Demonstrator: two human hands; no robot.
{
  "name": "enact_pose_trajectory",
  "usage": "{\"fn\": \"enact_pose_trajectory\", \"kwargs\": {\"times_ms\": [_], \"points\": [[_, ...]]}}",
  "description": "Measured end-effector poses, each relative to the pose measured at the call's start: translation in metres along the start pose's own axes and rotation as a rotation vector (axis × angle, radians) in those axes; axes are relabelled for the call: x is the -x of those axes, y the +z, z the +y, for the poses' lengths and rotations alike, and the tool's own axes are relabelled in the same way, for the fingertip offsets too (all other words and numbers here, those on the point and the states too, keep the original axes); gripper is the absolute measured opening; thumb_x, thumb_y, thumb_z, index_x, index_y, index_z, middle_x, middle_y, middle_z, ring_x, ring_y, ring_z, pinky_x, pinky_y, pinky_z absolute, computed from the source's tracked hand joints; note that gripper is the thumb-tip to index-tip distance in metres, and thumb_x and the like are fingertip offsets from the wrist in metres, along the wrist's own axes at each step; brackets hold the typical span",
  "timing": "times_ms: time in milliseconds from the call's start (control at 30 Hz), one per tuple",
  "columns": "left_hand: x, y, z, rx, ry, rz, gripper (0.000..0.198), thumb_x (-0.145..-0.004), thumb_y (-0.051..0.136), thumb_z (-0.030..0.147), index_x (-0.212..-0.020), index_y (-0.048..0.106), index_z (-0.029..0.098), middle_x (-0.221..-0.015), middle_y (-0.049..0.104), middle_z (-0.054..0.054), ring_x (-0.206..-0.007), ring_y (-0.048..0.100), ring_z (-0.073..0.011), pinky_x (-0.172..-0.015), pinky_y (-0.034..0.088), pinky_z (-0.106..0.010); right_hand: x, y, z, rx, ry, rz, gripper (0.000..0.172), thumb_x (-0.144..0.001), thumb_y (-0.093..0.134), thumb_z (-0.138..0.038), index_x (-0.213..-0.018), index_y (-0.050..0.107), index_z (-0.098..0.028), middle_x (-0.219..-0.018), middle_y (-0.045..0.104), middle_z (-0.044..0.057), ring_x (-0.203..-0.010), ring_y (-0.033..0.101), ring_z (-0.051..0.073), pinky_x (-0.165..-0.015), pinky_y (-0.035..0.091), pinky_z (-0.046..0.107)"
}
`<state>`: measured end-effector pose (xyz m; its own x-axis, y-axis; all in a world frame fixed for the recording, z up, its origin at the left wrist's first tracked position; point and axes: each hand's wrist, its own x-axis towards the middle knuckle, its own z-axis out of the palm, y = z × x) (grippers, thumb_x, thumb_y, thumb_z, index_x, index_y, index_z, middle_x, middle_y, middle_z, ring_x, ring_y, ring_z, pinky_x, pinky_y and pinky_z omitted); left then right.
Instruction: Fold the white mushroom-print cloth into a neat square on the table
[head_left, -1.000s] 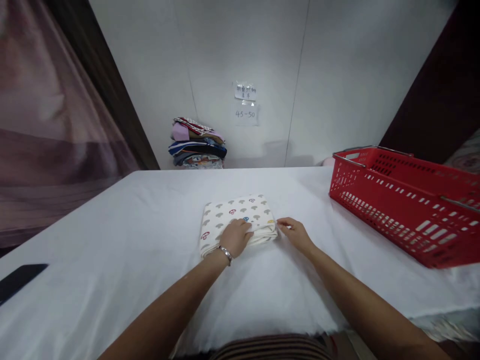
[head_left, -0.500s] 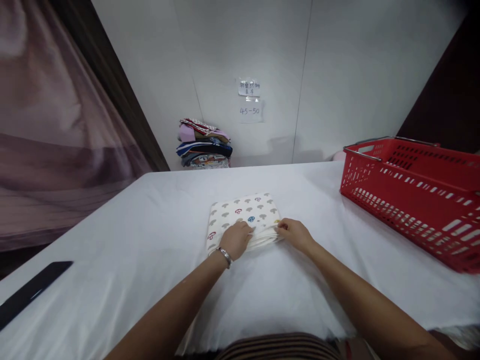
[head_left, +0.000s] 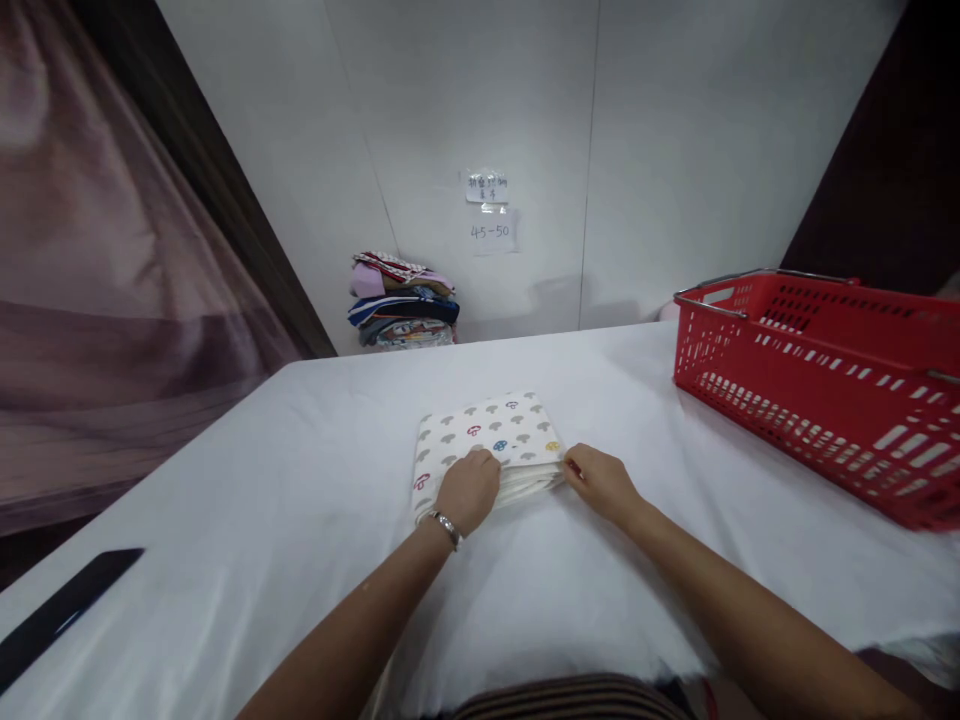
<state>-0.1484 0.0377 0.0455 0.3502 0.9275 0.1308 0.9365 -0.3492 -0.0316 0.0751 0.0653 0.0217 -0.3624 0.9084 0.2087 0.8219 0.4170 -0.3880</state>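
A white cloth (head_left: 457, 435) with grey, red, blue and yellow mushroom prints lies folded into a layered rectangle on the white-covered table (head_left: 315, 450). My left hand (head_left: 470, 490), with a silver bracelet at the wrist, grips its near edge left of centre, fingers bent over the layers. At the near right corner, my right hand (head_left: 598, 482) pinches the cloth's edge between thumb and fingers. The stacked layers show along the near side between both hands.
A red plastic basket (head_left: 810, 385) with metal handles stands at the right. Several folded fabrics (head_left: 405, 305) are piled beyond the far edge, by the wall. A dark flat object (head_left: 64, 610) lies at the left edge. A pink curtain (head_left: 112, 300) hangs at the left.
The cloth's near right corner now lies flatter, with its yellow print uncovered. My right hand has shifted slightly right along the edge. The camera view has moved a little.
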Motion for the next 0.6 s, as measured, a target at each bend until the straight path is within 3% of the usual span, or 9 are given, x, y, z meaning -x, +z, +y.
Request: {"fn": "enact_pose_trajectory", "kwargs": {"times_ms": [167, 300, 467, 600], "points": [[0.006, 0.007, 0.002, 0.008, 0.108, 0.012, 0.030, -0.091, 0.028, 0.021, -0.085, 0.058, 0.016, -0.090, 0.058, -0.008, -0.084, 0.051, -0.0185, -0.074, 0.041, -0.034, 0.007, 0.003, 0.004, 0.031, -0.006, -0.041, 0.014, -0.086, 0.040, -0.026, -0.078, 0.051, -0.021, -0.079, 0.056, 0.000, -0.070, 0.051, 0.013, -0.057, 0.028, 0.023], [0.009, 0.008, 0.002, 0.021, 0.118, 0.017, 0.032, -0.092, 0.027, 0.025, -0.090, 0.059, 0.017, -0.092, 0.058, -0.007, -0.085, 0.050, -0.0184, -0.073, 0.040, -0.033, 0.001, 0.003, -0.006, 0.063, -0.092, 0.006, 0.014, -0.085, 0.043, -0.025, -0.095, 0.052, -0.023, -0.096, 0.055, 0.003, -0.086, 0.051, 0.015, -0.060, 0.031, 0.023], [0.015, 0.006, -0.004, 0.093, 0.101, 0.059, 0.026, -0.090, 0.035, 0.029, -0.100, 0.057, 0.020, -0.095, 0.057, -0.005, -0.086, 0.050, -0.0179, -0.074, 0.040, -0.031, -0.002, 0.002, -0.005, 0.103, -0.135, -0.028, 0.022, -0.088, 0.034, -0.019, -0.090, 0.056, -0.022, -0.095, 0.055, 0.004, -0.085, 0.050, 0.015, -0.062, 0.034, 0.023], [0.022, 0.007, -0.010, 0.114, 0.089, 0.063, 0.025, -0.090, 0.036, 0.029, -0.092, 0.059, 0.019, -0.091, 0.057, -0.005, -0.086, 0.049, -0.0183, -0.076, 0.039, -0.032, 0.004, 0.002, 0.003, 0.099, -0.126, -0.067, 0.024, -0.087, 0.035, -0.018, -0.096, 0.057, -0.024, -0.098, 0.056, 0.005, -0.089, 0.050, 0.017, -0.067, 0.037, 0.024]]}}
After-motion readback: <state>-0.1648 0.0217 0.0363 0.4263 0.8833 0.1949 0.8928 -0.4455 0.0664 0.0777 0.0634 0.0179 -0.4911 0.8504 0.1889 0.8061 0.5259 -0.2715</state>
